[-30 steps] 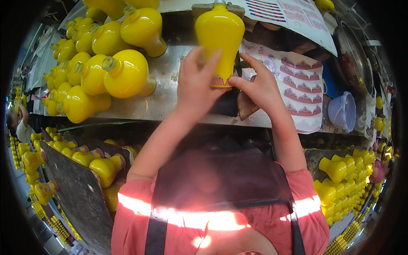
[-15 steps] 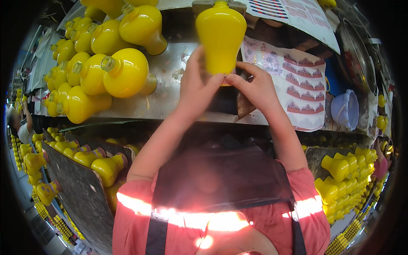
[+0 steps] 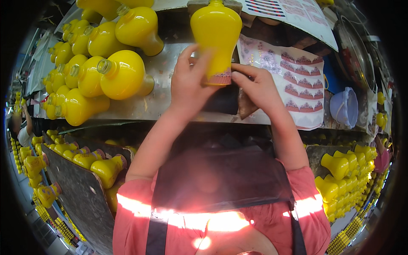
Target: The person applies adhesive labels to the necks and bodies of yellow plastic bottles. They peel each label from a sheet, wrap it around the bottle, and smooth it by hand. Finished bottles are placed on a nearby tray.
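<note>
The left hand point(image 3: 189, 87) is gripping the lower part of a glossy yellow vase-shaped bottle point(image 3: 215, 34) lying on the metal bench point(image 3: 161, 72) at twelve o'clock, fingers spread and pressing against its side. The right hand point(image 3: 255, 87) is touching the patterned pink band point(image 3: 221, 78) around the bottle's base, fingertips close together on it. At ten o'clock a heap of matching yellow bottles point(image 3: 102, 63) is lying on the bench. At two o'clock a sheet of patterned pink labels point(image 3: 297, 80) is lying just beside the right hand
</note>
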Motion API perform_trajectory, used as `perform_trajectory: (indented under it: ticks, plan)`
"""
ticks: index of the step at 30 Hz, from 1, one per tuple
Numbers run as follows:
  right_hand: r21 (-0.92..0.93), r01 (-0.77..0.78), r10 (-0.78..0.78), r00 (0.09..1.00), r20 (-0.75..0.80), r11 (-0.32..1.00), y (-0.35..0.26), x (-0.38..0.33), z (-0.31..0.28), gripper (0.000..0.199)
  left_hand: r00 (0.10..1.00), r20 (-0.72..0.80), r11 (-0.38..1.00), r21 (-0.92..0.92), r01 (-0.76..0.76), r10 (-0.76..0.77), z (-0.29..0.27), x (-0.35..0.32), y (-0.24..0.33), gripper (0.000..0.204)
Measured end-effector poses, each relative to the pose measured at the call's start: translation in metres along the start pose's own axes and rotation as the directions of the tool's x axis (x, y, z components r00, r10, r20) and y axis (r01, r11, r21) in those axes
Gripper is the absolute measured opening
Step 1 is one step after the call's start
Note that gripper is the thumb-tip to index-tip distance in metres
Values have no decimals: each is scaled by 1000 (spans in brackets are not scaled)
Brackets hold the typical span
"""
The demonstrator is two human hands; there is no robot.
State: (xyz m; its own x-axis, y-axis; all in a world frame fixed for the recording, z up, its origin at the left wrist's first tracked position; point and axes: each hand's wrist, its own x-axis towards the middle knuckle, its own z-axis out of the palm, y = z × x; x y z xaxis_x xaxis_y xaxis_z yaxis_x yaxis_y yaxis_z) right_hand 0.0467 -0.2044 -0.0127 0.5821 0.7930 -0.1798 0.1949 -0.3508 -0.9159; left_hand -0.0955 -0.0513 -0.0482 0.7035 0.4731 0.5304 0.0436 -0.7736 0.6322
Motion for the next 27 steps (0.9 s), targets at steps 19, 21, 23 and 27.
perform_trajectory:
  ticks: [19,21,23,27]
  plan:
    - [-7,83,-84,994,-68,997,4,-1,8,59,953,240,886,-380,266,-183,-8,-9,-17,77]
    - [-94,67,-72,996,-47,993,4,-1,12,63,940,255,844,-430,322,-228,-5,-4,-15,73]
    - [-70,6,-10,999,-45,998,2,-1,16,65,950,222,914,-294,281,-220,-2,-2,-9,74]
    - [4,54,-54,993,-105,999,-2,2,20,66,964,169,953,-190,236,-205,4,0,-1,76]
